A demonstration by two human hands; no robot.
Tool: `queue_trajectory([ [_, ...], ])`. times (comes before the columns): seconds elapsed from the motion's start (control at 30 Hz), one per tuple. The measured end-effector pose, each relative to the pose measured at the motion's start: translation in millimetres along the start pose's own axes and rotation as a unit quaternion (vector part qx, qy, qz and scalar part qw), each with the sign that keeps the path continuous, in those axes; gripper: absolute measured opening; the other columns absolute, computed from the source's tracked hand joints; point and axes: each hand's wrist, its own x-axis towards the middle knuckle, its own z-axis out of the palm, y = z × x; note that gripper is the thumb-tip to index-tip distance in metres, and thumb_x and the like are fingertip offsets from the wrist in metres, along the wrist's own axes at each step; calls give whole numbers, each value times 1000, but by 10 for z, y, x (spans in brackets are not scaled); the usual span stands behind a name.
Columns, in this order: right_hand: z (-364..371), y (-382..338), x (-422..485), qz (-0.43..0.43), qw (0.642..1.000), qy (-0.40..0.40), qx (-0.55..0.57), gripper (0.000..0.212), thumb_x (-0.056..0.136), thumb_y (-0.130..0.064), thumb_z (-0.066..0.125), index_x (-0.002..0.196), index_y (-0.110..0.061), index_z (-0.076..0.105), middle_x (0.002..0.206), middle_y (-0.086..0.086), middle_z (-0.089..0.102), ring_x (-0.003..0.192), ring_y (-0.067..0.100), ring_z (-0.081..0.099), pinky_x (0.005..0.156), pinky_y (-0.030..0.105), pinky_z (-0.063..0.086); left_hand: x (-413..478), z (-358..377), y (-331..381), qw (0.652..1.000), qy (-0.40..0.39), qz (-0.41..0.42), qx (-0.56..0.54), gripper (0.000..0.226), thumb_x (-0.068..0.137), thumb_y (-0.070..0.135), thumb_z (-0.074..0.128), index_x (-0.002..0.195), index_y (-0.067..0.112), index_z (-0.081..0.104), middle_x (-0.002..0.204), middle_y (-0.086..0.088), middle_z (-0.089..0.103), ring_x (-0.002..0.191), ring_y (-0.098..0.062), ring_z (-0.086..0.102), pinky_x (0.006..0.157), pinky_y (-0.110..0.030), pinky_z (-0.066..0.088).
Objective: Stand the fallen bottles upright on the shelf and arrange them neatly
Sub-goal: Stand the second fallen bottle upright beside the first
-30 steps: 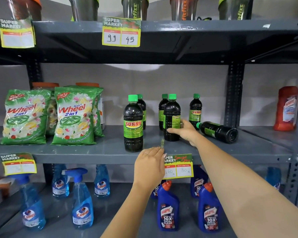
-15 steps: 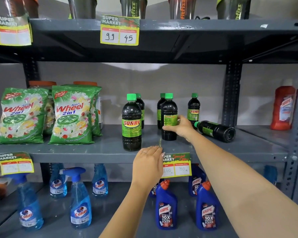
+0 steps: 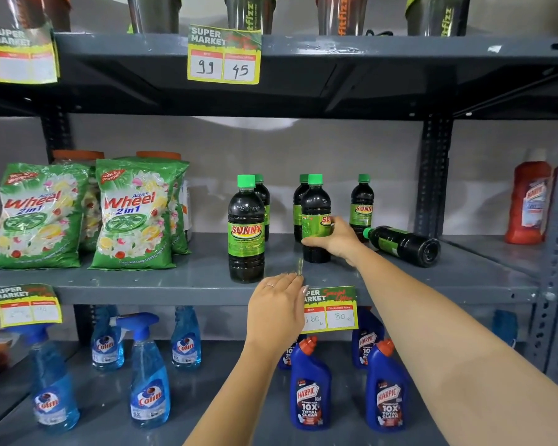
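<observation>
Gripping an upright dark-liquid bottle (image 3: 315,217) — right hand (image 3: 337,241); another bottle (image 3: 403,245) lies fallen.

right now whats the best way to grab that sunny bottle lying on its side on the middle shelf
Grip the fallen bottle around its labelled middle, coming down from above and the front. It lies on its side with its green cap toward the upright bottles and its base toward the shelf post, so the round body faces you. The right hand, closed on an upright bottle, is nearest; tip the base down.
</observation>
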Motion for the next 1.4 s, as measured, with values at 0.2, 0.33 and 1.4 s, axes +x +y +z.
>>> queue_trajectory([
  [0.2, -124, -103, -35, 34, 995, -96, 16, 66, 80, -7, 78, 136, -15, 43, 120, 3, 58, 107, 17, 51, 91, 30, 39, -15, 23, -4, 1000, 1, 1, 4, 25, 89, 24, 58, 105, 13, 74, 103, 1, 74, 94, -16, 67, 89, -29, 49],
  [0.33, -130, -40, -13, 24, 996, -80, 17, 81, 76, -10, 83, 143, -16, 38, 136, 6, 56, 109, 17, 52, 95, 33, 42, -17, 44, -12, 1000, 9, 4, 1, 26, 90, 25, 56, 105, 13, 73, 104, 1, 73, 95, -16, 66, 90, -28, 46],
  [1.4, -94, -83, -210, -10, 996, -88, -14, 95, 57, -32, 95, 135, -15, 42, 122, -2, 60, 108, 15, 58, 91, 29, 46, -25, -53, -88, 998, 9, 20, 65, 41, 94, 39, 43, 99, 11, 73, 98, -1, 74, 90, -18, 68, 82, -32, 48],
])
